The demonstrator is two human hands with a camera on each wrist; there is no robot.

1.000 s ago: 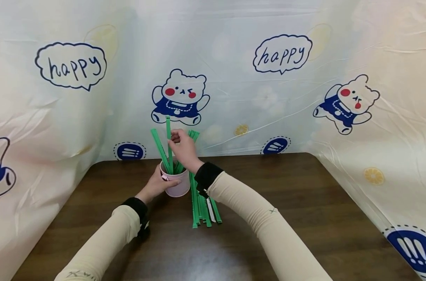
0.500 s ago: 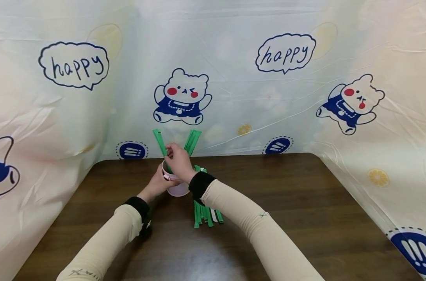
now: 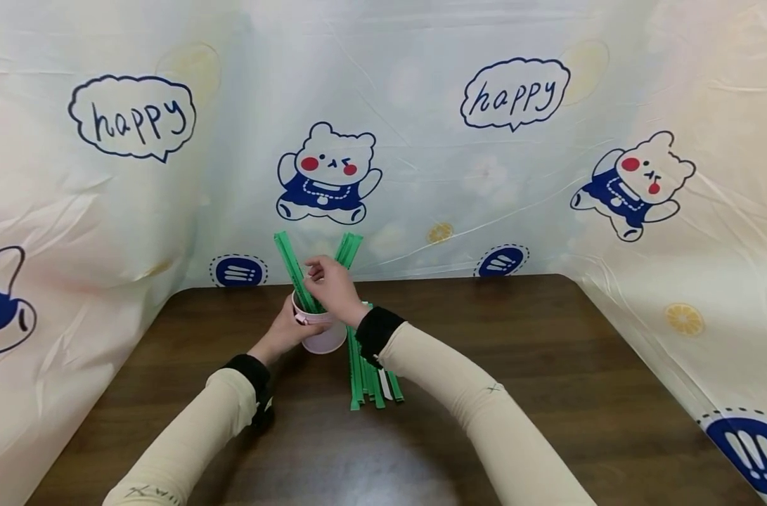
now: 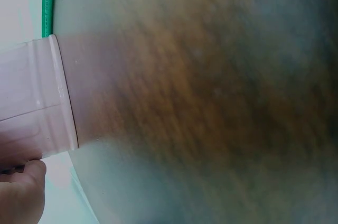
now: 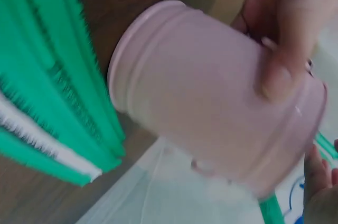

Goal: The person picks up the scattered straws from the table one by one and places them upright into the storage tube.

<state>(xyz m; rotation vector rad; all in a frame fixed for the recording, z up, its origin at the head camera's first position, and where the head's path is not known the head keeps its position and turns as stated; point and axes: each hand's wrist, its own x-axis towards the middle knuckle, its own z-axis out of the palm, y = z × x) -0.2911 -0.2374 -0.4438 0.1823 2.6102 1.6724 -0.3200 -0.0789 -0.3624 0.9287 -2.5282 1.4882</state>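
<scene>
Left hand [image 3: 288, 330] grips the cup [image 3: 323, 339]; keep it steady. Right hand [image 3: 332, 288] pinches a strip [image 3: 292, 263] above the rim; lower it straight in.

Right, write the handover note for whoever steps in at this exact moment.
Left hand grips the pink cup, holding it upright on the dark wooden table.
Right hand is above the cup's mouth among the standing green strips; whether it pinches one cannot be told.
Done: several strips stand in the cup.
Left: a bundle of green strips, with one white one, lies flat on the table just right of the cup.
</scene>
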